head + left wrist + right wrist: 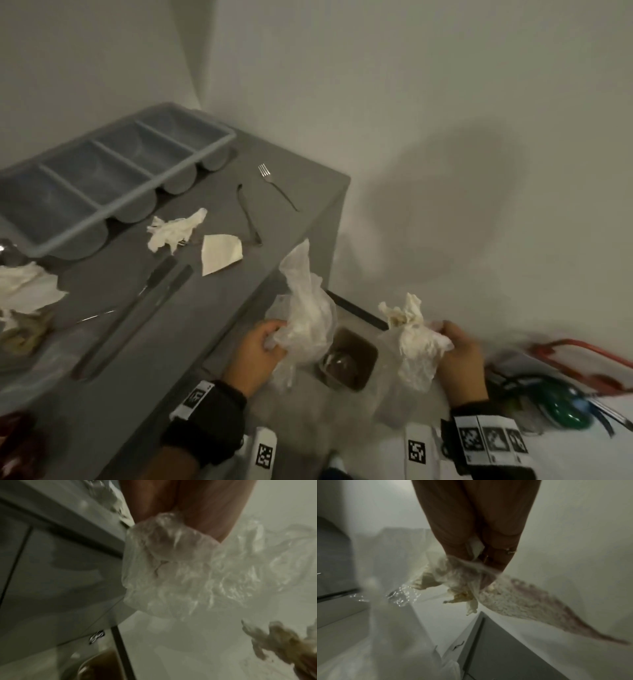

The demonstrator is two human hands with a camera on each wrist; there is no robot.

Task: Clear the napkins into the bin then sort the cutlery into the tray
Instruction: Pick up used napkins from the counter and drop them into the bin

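Note:
My left hand (272, 339) grips a bunched edge of the clear plastic bin liner (305, 308) beside the grey table's front corner. In the left wrist view its fingers (197, 513) curl round the liner (171, 563). My right hand (443, 334) pinches a crumpled, stained napkin (407, 318) together with the liner's other edge; the right wrist view shows that napkin (453, 584) under the fingers (453, 534). Between the hands lies the bin's opening (349, 359). The grey cutlery tray (102, 171) stands at the table's back left, its compartments bare.
On the table lie a fork (277, 186), a dark utensil (248, 216), two black-handled knives (150, 298), and loose napkins (174, 229) (221, 253) (27, 287). A white wall stands close behind. Cables and a green object (561, 407) lie at the right.

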